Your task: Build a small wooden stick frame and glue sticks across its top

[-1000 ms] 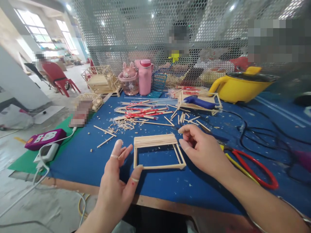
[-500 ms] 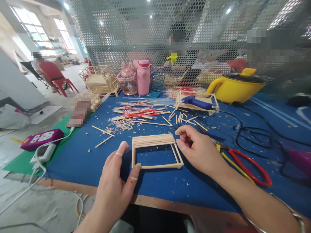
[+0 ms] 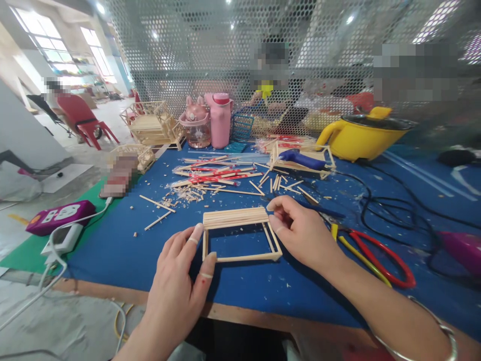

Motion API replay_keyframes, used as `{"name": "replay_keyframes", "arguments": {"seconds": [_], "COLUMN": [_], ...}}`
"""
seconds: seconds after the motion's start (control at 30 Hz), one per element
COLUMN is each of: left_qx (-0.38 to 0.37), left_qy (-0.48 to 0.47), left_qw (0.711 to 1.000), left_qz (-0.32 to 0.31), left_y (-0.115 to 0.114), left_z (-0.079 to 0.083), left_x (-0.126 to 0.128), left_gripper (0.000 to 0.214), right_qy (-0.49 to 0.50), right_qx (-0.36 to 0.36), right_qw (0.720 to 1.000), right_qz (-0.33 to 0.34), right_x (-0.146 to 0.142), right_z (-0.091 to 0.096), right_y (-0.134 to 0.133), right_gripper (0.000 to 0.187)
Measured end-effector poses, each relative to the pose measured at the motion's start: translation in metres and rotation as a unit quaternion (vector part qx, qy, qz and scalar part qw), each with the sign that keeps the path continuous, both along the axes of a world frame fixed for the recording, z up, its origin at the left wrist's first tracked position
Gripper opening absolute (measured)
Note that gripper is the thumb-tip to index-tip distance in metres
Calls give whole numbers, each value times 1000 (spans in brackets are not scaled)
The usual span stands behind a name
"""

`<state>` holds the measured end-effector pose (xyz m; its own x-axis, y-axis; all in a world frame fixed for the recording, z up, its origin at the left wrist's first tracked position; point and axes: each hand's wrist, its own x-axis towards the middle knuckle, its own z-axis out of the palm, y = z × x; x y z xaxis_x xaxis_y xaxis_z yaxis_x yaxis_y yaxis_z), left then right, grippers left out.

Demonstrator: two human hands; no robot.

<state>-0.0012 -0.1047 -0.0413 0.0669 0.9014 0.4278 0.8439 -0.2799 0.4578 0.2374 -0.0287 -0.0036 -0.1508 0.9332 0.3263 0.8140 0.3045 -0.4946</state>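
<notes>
A small wooden stick frame (image 3: 240, 259) lies on the blue table, its far part covered by a row of sticks side by side and its near part open. My left hand (image 3: 180, 271) holds it at the left end, thumb on the near corner and index fingertip against the far corner. At the right end of the stick row, the curled thumb and index finger of my right hand (image 3: 300, 230) touch the frame. White tape bands my left thumb and index finger.
Loose sticks (image 3: 225, 175) and offcuts lie beyond the frame. A blue glue gun (image 3: 306, 159) rests on another stick piece. Red-handled pliers (image 3: 387, 255) lie right, near black cables (image 3: 370, 200) and a yellow pot (image 3: 364, 138). A pink bottle (image 3: 220, 120) stands by the mesh screen.
My left index fingertip has come in against the frame's far left corner. My right fingers have closed in slightly at the right end. The view has shifted a little.
</notes>
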Motion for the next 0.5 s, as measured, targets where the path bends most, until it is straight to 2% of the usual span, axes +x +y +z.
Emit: {"name": "replay_keyframes", "arguments": {"seconds": [0.33,0.4,0.5], "left_qx": [0,3,2], "left_qy": [0,-2,-1], "left_qw": [1000,1000,1000], "left_qz": [-4,-2,5], "left_y": [4,4,5], "left_z": [-7,-10,-13], "left_x": [-2,-2,-2], "left_gripper": [48,48,49], "right_qy": [9,45,171], "right_qx": [-45,-49,-54], "right_qw": [999,998,983], "right_qz": [-4,2,25], "right_x": [0,2,5], "right_z": [-4,-3,-3], "right_y": [3,4,6], "right_gripper": [10,10,15]}}
